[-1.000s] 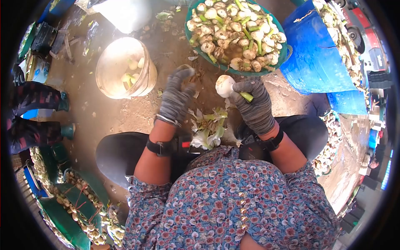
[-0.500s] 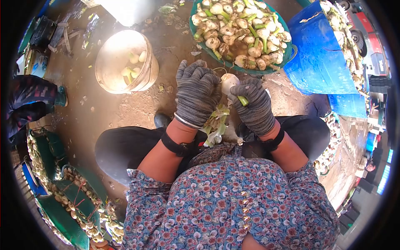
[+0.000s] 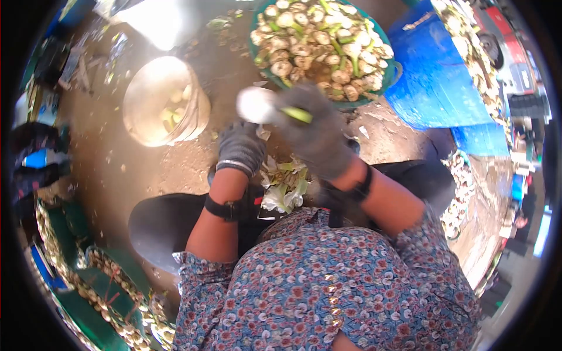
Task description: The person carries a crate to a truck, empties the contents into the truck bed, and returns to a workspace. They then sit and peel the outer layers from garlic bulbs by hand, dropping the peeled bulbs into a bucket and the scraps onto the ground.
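A pale onion bulb (image 3: 256, 105) with a green stem is held in my right hand (image 3: 310, 126), which is gloved in grey and blurred by motion. Below and to the left of it is my left hand (image 3: 241, 146), also gloved, with its fingers curled; what they hold, if anything, is too blurred to tell. Leafy peelings (image 3: 285, 184) lie between my legs, under both hands. The white bucket (image 3: 202, 117) with a few bulbs (image 3: 173, 114) inside stands left of my hands. Beyond them is a green basin (image 3: 393, 70) heaped with onion bulbs.
At the upper right are blue containers (image 3: 439, 76) with peelings on top. Green crates (image 3: 88, 310) with bulbs stand at the lower left. A person's dark-clothed legs (image 3: 38, 169) show at the left edge. Scraps (image 3: 219, 23) lie on the ground.
My right hand has moved up and left with the bulb, away from my left hand. My left hand has shifted down and left. The whole view has shifted slightly.
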Available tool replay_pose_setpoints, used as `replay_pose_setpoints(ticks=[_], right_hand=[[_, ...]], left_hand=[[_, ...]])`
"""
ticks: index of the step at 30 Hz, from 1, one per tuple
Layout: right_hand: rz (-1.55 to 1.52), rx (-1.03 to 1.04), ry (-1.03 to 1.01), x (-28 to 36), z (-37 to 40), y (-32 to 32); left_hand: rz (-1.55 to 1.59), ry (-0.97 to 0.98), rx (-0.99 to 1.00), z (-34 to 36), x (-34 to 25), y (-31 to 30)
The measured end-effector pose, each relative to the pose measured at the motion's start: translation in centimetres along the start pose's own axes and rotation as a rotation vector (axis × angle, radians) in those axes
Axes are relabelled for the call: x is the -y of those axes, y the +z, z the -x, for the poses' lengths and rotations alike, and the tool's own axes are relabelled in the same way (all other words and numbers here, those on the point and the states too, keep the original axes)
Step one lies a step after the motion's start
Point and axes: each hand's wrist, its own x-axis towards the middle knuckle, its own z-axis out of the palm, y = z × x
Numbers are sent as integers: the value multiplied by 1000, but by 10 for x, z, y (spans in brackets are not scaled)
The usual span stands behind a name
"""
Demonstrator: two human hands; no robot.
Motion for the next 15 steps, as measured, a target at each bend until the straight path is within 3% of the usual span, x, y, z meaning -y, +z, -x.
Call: replay_pose_setpoints(ticks=[2, 4, 6, 7, 9, 10, 11, 12, 15], right_hand=[[-200, -127, 65, 0, -34, 49], [-258, 68, 270, 2, -54, 59], [-130, 217, 364, -32, -54, 72], [83, 297, 306, -51, -47, 60], [476, 350, 360, -69, -31, 7], [681, 594, 528, -100, -23, -8], [772, 591, 685, -118, -12, -20], [860, 581, 849, -132, 2, -29], [732, 625, 819, -172, 45, -37]], left_hand=[[-64, 67, 267, -4, -15, 2], [-162, 76, 592, -11, -22, -6], [-49, 64, 506, -7, -17, -10], [139, 103, 250, 2, -9, -8], [227, 91, 237, -1, -6, -10], [271, 79, 234, -1, -5, -11], [262, 82, 235, 0, -7, -13], [247, 89, 241, 0, -10, -16], [407, 120, 228, -6, -4, 17]])
